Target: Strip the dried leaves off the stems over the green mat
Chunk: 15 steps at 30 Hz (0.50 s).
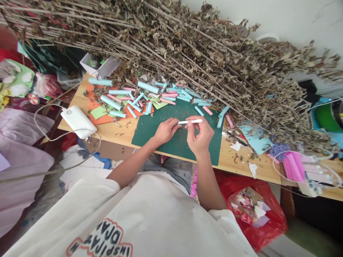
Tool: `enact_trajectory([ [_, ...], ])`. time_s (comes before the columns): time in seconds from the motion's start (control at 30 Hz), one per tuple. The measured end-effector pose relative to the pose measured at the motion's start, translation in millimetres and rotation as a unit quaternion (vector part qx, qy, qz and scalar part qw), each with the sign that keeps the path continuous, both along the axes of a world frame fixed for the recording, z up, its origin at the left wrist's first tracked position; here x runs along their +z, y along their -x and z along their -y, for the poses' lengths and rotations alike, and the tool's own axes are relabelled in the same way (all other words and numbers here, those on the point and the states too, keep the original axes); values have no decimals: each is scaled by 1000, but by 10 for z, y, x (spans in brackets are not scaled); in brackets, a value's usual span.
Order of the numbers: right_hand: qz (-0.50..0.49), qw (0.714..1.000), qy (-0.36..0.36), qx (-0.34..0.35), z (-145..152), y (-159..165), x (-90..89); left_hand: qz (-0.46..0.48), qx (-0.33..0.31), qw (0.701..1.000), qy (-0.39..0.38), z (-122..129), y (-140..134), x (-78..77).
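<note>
My right hand is closed around a slim white pen-like stick, held nearly level above a dark green cutting mat. Its left end reaches the fingertips of my left hand, which are bent and pressed together. Whether those fingers pinch the tip or something small is hidden. Beyond my hands lie several rolled paper tubes, among them a light blue tube and a pink tube. Near the mat's right edge rests another blue tube.
Dried leafy stalks cover the back of the wooden table. A white power bank with a cable sits at the left edge. Orange paper lies under some tubes. At lower right hangs a red plastic bag of scraps.
</note>
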State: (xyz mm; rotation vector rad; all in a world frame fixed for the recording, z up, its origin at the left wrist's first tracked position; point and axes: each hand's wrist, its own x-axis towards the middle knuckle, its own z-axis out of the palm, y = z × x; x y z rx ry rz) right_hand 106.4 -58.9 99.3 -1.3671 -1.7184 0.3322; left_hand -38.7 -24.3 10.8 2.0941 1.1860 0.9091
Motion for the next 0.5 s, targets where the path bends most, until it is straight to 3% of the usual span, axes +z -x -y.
enact_trajectory([
  [0.3, 43, 999, 0, 4, -118, 23, -27, -1, 0, 1000, 4, 0, 1, -39],
  [0.5, 89, 994, -46, 39, -147, 92, -73, -21, -7, 1000, -18, 1, -4, -37],
])
